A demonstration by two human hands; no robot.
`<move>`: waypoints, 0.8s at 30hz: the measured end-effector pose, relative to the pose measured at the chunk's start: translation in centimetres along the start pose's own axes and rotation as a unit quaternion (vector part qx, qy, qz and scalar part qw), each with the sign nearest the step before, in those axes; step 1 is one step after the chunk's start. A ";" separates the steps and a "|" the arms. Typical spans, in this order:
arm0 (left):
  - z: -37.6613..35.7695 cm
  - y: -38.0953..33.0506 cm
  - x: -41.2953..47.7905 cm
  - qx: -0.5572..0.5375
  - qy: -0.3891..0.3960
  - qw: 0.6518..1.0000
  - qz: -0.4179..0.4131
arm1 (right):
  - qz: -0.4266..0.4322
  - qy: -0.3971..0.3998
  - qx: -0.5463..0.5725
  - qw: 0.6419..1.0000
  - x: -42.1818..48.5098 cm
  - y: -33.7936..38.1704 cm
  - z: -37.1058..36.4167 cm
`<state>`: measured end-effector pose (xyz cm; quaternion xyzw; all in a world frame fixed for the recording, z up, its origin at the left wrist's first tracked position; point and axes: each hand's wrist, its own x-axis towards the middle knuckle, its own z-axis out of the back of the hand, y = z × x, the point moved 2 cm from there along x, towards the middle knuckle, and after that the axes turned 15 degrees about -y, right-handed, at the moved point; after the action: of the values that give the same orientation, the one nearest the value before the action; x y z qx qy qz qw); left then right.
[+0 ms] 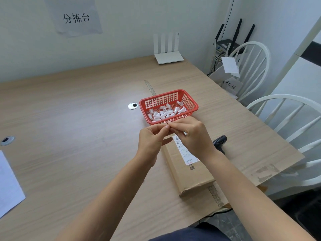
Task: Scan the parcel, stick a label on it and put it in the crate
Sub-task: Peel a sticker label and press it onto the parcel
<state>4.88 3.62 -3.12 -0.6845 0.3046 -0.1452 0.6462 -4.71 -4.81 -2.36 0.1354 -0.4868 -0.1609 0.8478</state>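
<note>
A long brown cardboard parcel [189, 173] lies on the table under my hands, with a white shipping sheet [186, 153] on its top face. Just beyond it stands a red plastic basket [187, 99] holding several curled white labels [165, 113]. My left hand [152, 139] and my right hand [192, 134] meet above the parcel's far end, fingertips pinched together on a small white label [166, 126]. A black handheld scanner [219, 140] lies on the table right of the parcel, partly hidden by my right wrist.
The wooden table [69, 119] has two round cable holes [133, 106] and a metal strip along its seam. A white router [168, 57] stands at the back. White chairs [278, 108] stand right of the table. A paper sheet [8, 185] lies at the left edge.
</note>
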 end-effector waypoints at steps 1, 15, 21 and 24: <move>0.0 0.0 0.0 0.005 -0.003 1.000 -0.005 | 0.000 0.002 0.000 1.000 0.0 0.0 0.0; 0.5 0.3 0.3 0.052 -0.021 0.996 -0.072 | -0.019 -0.008 -0.020 1.000 0.6 0.7 -0.4; 0.4 0.5 0.3 0.025 -0.027 0.996 -0.085 | -0.068 -0.042 0.007 0.997 0.3 0.6 -0.8; 0.6 0.6 0.5 0.023 -0.025 0.996 -0.088 | -0.097 -0.057 0.017 0.993 -0.1 0.8 -1.0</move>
<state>5.45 3.79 -3.90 -0.6968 0.2234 -0.1919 0.6540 -3.77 -4.00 -2.61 0.1871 -0.5213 -0.2419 0.7967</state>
